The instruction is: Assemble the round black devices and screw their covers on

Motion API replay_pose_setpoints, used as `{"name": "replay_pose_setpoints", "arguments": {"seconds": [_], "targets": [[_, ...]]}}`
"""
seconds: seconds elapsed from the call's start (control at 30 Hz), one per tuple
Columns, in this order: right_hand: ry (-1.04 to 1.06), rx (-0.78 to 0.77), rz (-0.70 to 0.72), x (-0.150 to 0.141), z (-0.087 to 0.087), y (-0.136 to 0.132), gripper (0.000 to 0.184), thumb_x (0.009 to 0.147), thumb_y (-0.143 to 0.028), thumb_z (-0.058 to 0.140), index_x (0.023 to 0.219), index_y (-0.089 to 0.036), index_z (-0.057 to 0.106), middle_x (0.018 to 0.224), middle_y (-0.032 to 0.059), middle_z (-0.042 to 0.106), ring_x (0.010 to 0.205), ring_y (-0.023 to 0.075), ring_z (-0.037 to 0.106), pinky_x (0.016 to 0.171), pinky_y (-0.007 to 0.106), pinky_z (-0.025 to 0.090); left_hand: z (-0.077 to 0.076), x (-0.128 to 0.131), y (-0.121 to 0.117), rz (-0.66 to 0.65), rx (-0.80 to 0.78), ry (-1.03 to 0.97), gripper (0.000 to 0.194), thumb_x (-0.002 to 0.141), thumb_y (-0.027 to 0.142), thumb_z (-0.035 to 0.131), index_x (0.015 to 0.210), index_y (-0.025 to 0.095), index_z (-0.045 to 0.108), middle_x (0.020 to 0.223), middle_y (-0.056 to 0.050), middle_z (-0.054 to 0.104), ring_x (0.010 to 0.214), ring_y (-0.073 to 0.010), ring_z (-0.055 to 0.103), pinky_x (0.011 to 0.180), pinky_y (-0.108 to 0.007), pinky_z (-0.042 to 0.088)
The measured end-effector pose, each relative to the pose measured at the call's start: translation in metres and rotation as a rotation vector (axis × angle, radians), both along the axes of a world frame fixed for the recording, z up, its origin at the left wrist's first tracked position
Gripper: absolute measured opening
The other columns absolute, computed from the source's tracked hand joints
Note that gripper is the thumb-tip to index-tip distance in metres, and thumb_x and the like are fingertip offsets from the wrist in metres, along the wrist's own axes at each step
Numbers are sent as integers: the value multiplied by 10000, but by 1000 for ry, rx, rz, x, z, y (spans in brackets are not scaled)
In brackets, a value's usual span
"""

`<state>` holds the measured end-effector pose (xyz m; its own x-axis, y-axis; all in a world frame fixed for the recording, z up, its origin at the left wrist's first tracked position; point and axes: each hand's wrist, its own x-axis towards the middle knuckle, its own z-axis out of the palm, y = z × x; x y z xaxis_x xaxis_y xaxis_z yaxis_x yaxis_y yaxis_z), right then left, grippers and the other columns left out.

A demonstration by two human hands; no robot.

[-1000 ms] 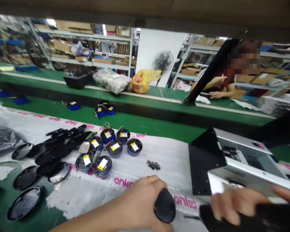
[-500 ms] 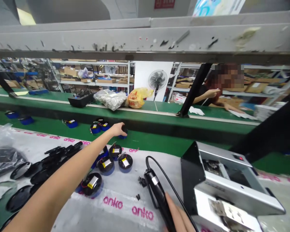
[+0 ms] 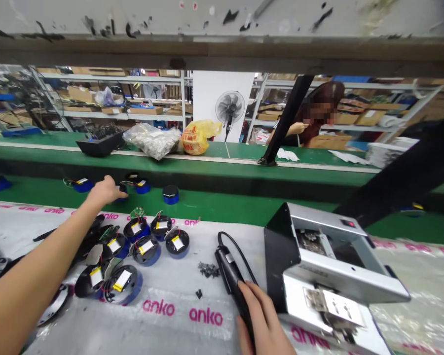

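Note:
My left hand [image 3: 105, 191] reaches across to the green belt, its fingers closed round a small round blue-and-black unit [image 3: 122, 190], partly hidden by them. Beside it are other blue units with batteries on top [image 3: 142, 186]. A unit with a plain black top [image 3: 170, 195] stands apart to the right. My right hand [image 3: 262, 318] is wrapped round a black corded electric screwdriver [image 3: 232, 278], low over the plastic-covered bench. Small black screws [image 3: 208, 269] lie in a heap by its tip. Left of them several open round units [image 3: 146, 249] show white-and-yellow batteries and wires.
A silver-and-black machine [image 3: 340, 266] stands at the right. Black round parts [image 3: 54, 303] lie under my left forearm. A metal beam [image 3: 207, 47] crosses overhead, and a dark slanted post [image 3: 288, 118] rises ahead. Beyond the raised ledge a person [image 3: 311, 118] sits.
My left hand has let go of the black-topped unit and moved left to another unit on the belt. My right hand shows further along the screwdriver. The view has shifted.

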<state>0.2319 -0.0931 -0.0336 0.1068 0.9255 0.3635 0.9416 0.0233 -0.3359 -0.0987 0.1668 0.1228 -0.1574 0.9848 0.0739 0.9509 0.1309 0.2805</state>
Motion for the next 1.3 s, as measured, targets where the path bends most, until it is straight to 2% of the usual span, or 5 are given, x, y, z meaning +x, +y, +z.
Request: {"name": "replay_pose_setpoints", "arguments": {"seconds": [0.2, 0.43, 0.73, 1.1, 1.3], "targets": [[-21, -14, 102, 12, 10, -2, 421, 990, -231, 382, 1408, -244, 436, 1387, 146, 540, 1071, 230, 709, 759, 302, 645, 11, 36, -95, -274, -24, -57, 569, 822, 488, 693, 1270, 166, 553, 1103, -85, 700, 1001, -302, 660, 874, -381, 502], [-161, 84, 103, 17, 11, -10, 474, 994, -280, 431, 1449, -151, 403, 1339, 209, 572, 1026, 266, 723, 638, 279, 650, -67, 143, -201, -878, -454, -409, 690, 662, 273, 843, 1297, 153, 603, 1279, -158, 635, 1172, -363, 590, 1010, -503, 487], [-86, 182, 199, -10, 55, -14, 337, 946, -188, 483, 1269, -146, 567, 1300, 175, 609, 1187, 291, 631, 899, 437, 624, -87, 134, -152, -791, -60, -189, 315, 995, 110, 405, 1169, 149, 665, 1136, -124, 721, 1046, -248, 687, 919, -389, 552], [28, 175, 501, -43, 47, -23, 223, 898, -150, 591, 1085, -222, 688, 1290, 105, 622, 1338, 343, 483, 955, 473, 595, -119, 140, -148, -818, 80, -144, 141, 941, 112, 544, 886, 149, 668, 919, -96, 696, 910, -263, 651, 863, -420, 544], [361, 272, 289, -7, 63, -44, 331, 867, -47, 561, 1151, -200, 639, 1193, 105, 638, 1164, 209, 616, 972, 354, 566, -115, 140, -153, -811, 159, -371, 70, 908, 135, 585, 896, 160, 650, 904, -73, 706, 875, -232, 661, 844, -378, 537]]}}
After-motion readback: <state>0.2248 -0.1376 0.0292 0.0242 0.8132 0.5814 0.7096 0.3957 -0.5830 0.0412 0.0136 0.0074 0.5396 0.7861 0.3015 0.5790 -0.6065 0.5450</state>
